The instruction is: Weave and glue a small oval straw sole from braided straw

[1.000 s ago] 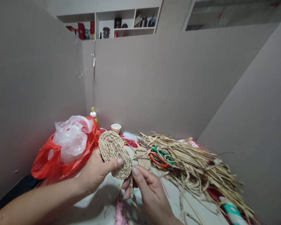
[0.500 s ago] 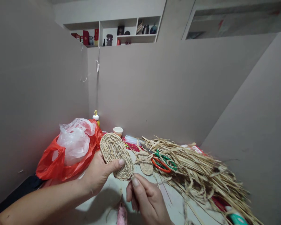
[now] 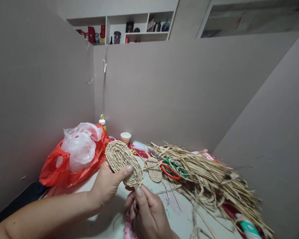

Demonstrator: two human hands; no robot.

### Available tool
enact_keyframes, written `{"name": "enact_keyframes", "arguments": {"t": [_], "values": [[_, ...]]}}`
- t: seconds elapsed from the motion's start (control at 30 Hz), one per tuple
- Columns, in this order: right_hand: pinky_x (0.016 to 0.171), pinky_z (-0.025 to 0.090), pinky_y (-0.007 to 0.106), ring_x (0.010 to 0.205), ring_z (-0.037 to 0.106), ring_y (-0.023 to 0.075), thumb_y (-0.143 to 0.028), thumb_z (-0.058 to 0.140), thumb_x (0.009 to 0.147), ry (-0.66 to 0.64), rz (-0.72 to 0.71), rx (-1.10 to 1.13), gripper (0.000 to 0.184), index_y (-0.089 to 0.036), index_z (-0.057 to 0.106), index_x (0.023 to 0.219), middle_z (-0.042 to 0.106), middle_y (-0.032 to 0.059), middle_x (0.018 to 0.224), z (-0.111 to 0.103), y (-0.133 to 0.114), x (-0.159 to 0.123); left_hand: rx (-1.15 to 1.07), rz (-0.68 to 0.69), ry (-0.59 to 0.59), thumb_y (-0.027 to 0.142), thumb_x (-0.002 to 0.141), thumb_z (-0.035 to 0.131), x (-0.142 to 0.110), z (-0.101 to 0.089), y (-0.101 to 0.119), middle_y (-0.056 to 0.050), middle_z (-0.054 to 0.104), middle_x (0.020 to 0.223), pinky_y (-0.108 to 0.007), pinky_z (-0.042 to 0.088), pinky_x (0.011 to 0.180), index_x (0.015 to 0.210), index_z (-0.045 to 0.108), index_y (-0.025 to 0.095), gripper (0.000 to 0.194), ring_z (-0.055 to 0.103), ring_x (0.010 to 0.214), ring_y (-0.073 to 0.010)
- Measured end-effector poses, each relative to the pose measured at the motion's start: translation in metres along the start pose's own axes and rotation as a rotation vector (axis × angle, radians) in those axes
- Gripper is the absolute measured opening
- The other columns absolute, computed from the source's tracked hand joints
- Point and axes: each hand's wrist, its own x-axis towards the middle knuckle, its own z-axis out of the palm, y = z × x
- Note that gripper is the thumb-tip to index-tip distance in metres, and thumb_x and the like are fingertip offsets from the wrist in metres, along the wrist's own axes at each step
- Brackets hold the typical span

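My left hand [image 3: 109, 182] grips an oval sole-shaped piece of coiled, braided straw [image 3: 121, 157], its thumb lying across the face. At the lower right end of that piece, my right hand [image 3: 149, 205] is closed, thumb and forefinger pinching the edge. Whether a strand or a small tool is also between those fingers I cannot make out. Beyond them, a smaller straw sole with a strap [image 3: 154, 171] lies on the table [image 3: 173, 200]. Scissors with red-orange handles [image 3: 170, 171] and a green-handled pair [image 3: 175, 164] rest beside it.
A big heap of dry straw [image 3: 201, 176] covers the right side, with a green-and-white tube or bottle [image 3: 249, 229] near its front. On the left sits a red plastic bag [image 3: 54, 166] holding white plastic. A paper cup [image 3: 126, 137] stands by the back wall [image 3: 164, 93].
My right hand has shifted slightly left and up against the piece's lower end. The left hand keeps its grip. The view has tilted slightly downwards on the right.
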Motion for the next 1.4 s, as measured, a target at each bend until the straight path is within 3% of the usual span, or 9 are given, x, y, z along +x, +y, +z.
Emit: {"name": "enact_keyframes", "arguments": {"t": [0.13,0.27,0.57,0.73,0.9,1.0,1.13,1.23,1.4], "values": [[0.054,0.044,0.025,0.053,0.058,0.0149,-0.051,0.033,0.098,-0.002,-0.055,-0.070,0.048,-0.017,0.062,0.081,0.062,0.0031,0.062,0.001,0.003,0.003,-0.022,-0.033,-0.008,0.035,0.080,0.069,-0.002,0.001,-0.003,0.000,0.057,0.059,-0.022,0.040,0.042,0.073,0.056,0.016,0.025,0.048,0.046,-0.0100],[0.058,0.042,0.027,0.057,0.054,0.0151,-0.051,0.035,0.097,-0.014,-0.095,-0.113,0.049,-0.016,0.064,0.079,0.059,0.0023,0.062,0.000,0.001,0.004,-0.012,-0.027,0.039,0.034,0.078,0.071,-0.004,0.002,-0.005,0.001,0.059,0.062,-0.021,0.041,0.045,0.078,0.056,0.016,0.024,0.049,0.048,-0.0089],[0.051,0.042,0.025,0.049,0.053,0.0128,-0.056,0.045,0.093,-0.080,0.120,0.251,0.049,-0.012,0.066,0.084,0.058,0.0005,0.054,0.005,0.005,0.006,-0.025,-0.087,0.055,0.038,0.075,0.074,-0.005,0.002,-0.012,0.003,0.053,0.061,-0.017,0.033,0.038,0.077,0.053,0.016,0.030,0.043,0.048,-0.0070],[0.049,0.042,0.024,0.047,0.053,0.0126,-0.051,0.046,0.094,-0.077,0.100,0.304,0.046,-0.012,0.067,0.086,0.058,0.0002,0.051,0.006,0.009,0.006,-0.029,-0.084,0.001,0.036,0.076,0.074,-0.005,0.002,-0.007,0.003,0.053,0.062,-0.017,0.032,0.042,0.075,0.054,0.015,0.029,0.040,0.049,-0.0057],[0.051,0.047,0.024,0.053,0.058,0.0136,-0.031,0.044,0.098,0.111,-0.310,-0.079,0.035,-0.016,0.067,0.078,0.064,0.0024,0.061,-0.021,-0.004,0.017,-0.117,-0.078,-0.137,0.032,0.076,0.075,0.000,0.001,0.007,-0.003,0.063,0.088,-0.023,0.046,0.067,0.103,0.057,0.016,0.035,0.056,0.075,-0.0119],[0.059,0.052,0.025,0.062,0.065,0.0153,-0.013,0.047,0.094,0.180,-0.657,-0.436,0.023,-0.016,0.067,0.105,0.071,0.0052,0.076,-0.052,-0.015,0.030,-0.097,-0.103,-0.052,0.034,0.080,0.071,0.003,0.000,0.010,-0.007,0.063,0.099,-0.027,0.046,0.078,0.114,0.054,0.017,0.041,0.058,0.088,-0.0144],[0.085,0.053,0.038,0.099,0.068,0.0261,-0.006,0.054,0.087,0.137,-0.950,-0.848,0.044,-0.012,0.053,0.131,0.071,0.0178,0.111,-0.085,-0.023,0.044,-0.099,-0.177,-0.040,0.039,0.080,0.070,0.001,0.000,0.009,-0.004,0.062,0.085,-0.028,0.048,0.067,0.103,0.056,0.014,0.037,0.058,0.069,-0.0122],[0.084,0.054,0.039,0.099,0.068,0.0281,-0.007,0.053,0.089,0.173,-1.067,-1.183,0.048,-0.005,0.046,0.136,0.071,0.0217,0.110,-0.091,-0.018,0.050,-0.104,-0.225,-0.113,0.041,0.079,0.070,-0.004,0.003,0.009,-0.009,0.065,0.092,-0.029,0.051,0.069,0.106,0.058,0.012,0.042,0.063,0.071,-0.0147],[0.081,0.053,0.039,0.094,0.069,0.0281,-0.009,0.050,0.090,0.141,-1.080,-1.282,0.044,-0.004,0.049,0.134,0.074,0.0187,0.106,-0.081,0.003,0.052,-0.111,-0.289,-0.105,0.042,0.079,0.070,-0.007,0.006,0.004,-0.013,0.067,0.100,-0.030,0.053,0.071,0.109,0.059,0.011,0.044,0.069,0.079,-0.0193]]}}
